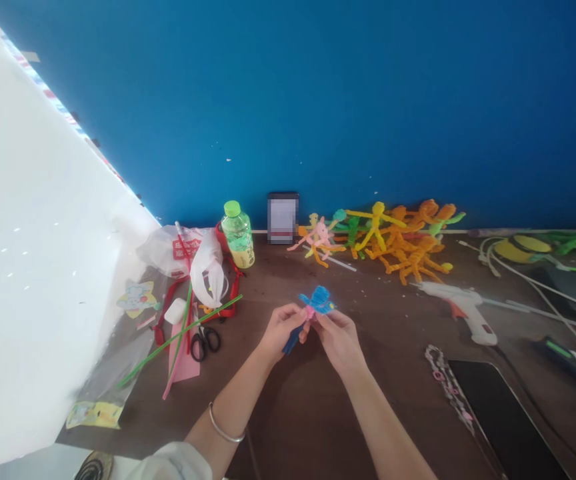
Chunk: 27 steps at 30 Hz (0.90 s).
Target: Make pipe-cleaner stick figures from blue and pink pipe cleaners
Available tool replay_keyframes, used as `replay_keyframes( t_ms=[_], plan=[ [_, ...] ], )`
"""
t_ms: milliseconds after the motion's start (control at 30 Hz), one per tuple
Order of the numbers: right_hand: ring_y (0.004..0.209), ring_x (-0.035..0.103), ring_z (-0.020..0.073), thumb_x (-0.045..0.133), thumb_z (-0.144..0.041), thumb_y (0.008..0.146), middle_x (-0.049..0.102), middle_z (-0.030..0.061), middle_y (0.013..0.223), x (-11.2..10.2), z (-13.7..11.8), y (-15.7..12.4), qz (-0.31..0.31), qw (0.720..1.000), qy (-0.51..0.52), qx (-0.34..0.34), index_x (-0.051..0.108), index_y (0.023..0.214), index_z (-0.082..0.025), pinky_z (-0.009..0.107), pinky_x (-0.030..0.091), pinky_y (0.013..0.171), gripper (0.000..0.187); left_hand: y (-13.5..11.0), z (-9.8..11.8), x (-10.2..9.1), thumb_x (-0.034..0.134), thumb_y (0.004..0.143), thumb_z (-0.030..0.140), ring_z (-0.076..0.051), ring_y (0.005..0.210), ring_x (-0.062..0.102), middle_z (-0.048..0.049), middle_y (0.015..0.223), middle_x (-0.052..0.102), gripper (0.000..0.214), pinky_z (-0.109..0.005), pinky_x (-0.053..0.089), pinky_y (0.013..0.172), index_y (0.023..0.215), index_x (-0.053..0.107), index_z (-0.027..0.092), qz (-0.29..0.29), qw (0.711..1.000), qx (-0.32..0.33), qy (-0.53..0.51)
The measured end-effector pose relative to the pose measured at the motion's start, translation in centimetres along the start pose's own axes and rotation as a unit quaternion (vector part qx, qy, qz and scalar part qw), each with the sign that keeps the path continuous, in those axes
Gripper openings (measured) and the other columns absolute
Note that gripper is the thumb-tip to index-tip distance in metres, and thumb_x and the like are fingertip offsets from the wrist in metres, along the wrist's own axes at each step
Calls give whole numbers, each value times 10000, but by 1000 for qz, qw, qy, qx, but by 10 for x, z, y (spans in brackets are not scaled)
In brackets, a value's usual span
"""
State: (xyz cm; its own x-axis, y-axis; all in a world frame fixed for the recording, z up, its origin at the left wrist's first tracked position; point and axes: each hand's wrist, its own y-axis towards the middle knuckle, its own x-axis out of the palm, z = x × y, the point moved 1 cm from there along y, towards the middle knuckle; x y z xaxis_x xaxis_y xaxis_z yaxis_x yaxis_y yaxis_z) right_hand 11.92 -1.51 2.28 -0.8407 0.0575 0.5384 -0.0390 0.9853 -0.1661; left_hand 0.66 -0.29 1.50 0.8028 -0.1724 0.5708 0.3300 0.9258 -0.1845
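We are watching a person's two bare hands working close together above a dark brown table (288, 413); the left hand (282, 330) and the right hand (339, 343) are both clamping their grips on a small pipe-cleaner figure (318, 301) in blue and pink, which is sitting just above the fingers at about the middle of the view; a dark blue stem (293, 341) is poking down and out beside the left hand, though we cannot tell whether it belongs to the figure; the two grips are probably staying this close because so small and springy a piece needs steadying from both sides.

A silver bangle (225, 425) is circling the left wrist; to the left, red-handled scissors (205, 340) are lying near a green pipe cleaner (183, 337) and a pink paper sheet (183, 357), probably placed there for an easy reach; a white plastic bag (207, 270) and a green-capped bottle (237, 235) are standing behind them; a crowd of yellow, orange, green and pink pipe-cleaner figures (393, 240) is resting against the blue wall (318, 100), seemingly kept back from the hands; a white glue gun (461, 310) is lying on its side to the right, its nozzle pointing toward that crowd.
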Motion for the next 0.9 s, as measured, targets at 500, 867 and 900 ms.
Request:
replay_keyframes(
  t_ms=[500, 867, 900],
  plan=[
    [658, 641, 218, 721, -364, 611, 683, 51, 673, -17, 13, 5, 90, 983, -135, -85, 677, 770, -178, 374, 531, 605, 248, 0, -2, -3, 678, 654, 367, -33, 367, 356, 28, 481, 467, 304, -179, 235, 357, 667, 521, 108, -47, 992, -81, -87],
    [645, 625, 223, 678, -263, 679, 659, 43, 627, -1, 2, -2, 29, 999, -28, -17, 693, 769, -187, 379, 523, 548, 119, 1, -3, -2, 661, 676, 366, -43, 389, 390, 20, 501, 492, 291, -189, 290, 384, 645, 519, 114, -26, 997, -41, -55],
    [643, 623, 224, 679, -255, 678, 653, 40, 612, 2, 0, -2, 19, 1000, -13, -9, 693, 750, -189, 381, 521, 543, 99, 1, -3, -1, 661, 676, 366, -43, 387, 391, 21, 500, 494, 290, -190, 291, 383, 643, 522, 113, -24, 998, -35, -49]
  ],
)
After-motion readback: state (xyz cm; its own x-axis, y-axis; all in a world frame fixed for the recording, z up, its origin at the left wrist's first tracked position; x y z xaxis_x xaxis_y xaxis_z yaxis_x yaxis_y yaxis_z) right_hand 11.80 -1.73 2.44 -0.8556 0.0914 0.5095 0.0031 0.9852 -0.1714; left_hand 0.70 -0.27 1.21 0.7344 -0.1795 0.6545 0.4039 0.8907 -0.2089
